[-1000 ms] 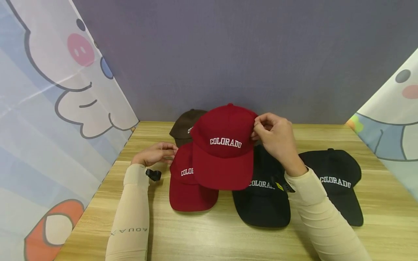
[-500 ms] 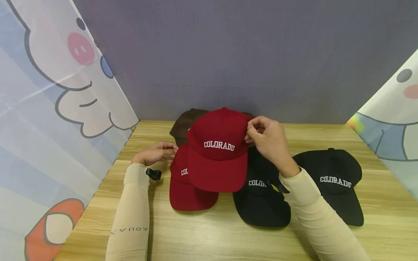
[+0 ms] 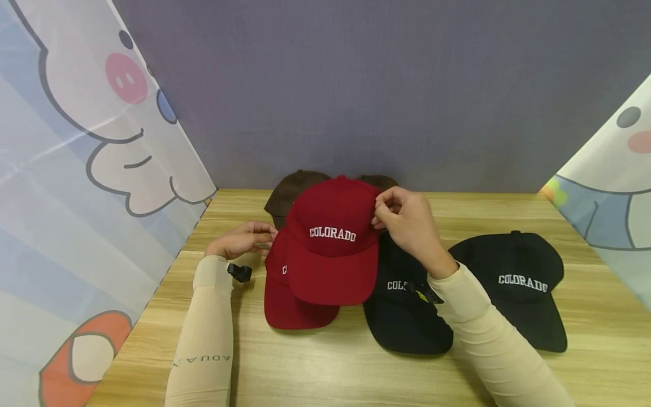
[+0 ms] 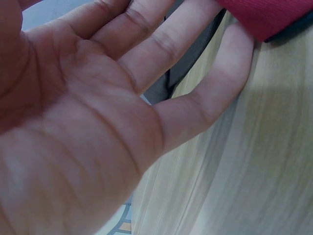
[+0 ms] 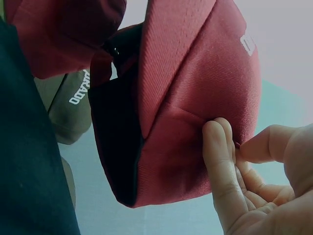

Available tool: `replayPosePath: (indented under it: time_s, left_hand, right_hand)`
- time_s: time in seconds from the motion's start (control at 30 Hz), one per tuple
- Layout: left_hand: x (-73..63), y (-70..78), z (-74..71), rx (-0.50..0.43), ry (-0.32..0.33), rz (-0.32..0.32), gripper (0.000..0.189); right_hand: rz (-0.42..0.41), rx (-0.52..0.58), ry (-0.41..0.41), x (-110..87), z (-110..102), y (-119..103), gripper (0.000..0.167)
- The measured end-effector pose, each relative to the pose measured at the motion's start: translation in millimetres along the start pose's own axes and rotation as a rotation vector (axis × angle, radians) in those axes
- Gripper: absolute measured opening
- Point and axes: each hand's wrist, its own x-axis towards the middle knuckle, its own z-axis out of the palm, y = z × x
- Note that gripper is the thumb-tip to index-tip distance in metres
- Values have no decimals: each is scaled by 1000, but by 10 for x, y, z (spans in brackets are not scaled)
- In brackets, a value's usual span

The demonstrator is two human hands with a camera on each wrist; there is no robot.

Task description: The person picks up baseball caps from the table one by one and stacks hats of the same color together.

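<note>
In the head view, my right hand [image 3: 409,226] pinches the right side of a red baseball cap [image 3: 330,209] lettered COLORADO. This cap is held over a second red cap [image 3: 300,314], covering most of its front. The right wrist view shows thumb and fingers [image 5: 222,171] squeezing the crown fabric of the held red cap [image 5: 186,142], its dark inside showing. My left hand [image 3: 241,238] is at the left side of the lower red cap. In the left wrist view, its fingers are mostly extended, and the little finger touches the red fabric [image 4: 269,17]; the thumb tip is out of frame.
Behind the red caps are a brown cap [image 3: 287,195] and another brown one [image 3: 378,182], both partly hidden. Two black caps lie to the right, one nearer [image 3: 407,322] and one farther right [image 3: 513,265]. A grey panel [image 3: 356,96] backs the wooden table [image 3: 285,367].
My right hand has moved left and slightly down with the held red cap, which now covers more of the lower one. The left hand has stayed where it was.
</note>
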Motion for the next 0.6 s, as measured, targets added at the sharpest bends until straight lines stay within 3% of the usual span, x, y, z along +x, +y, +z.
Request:
replayPosePath:
  time_s: [0.6]
  left_hand:
    - [5,-7,4,-3,10,-9,16]
  right_hand:
    - [-29,-45,-40,-71,125,-15,10]
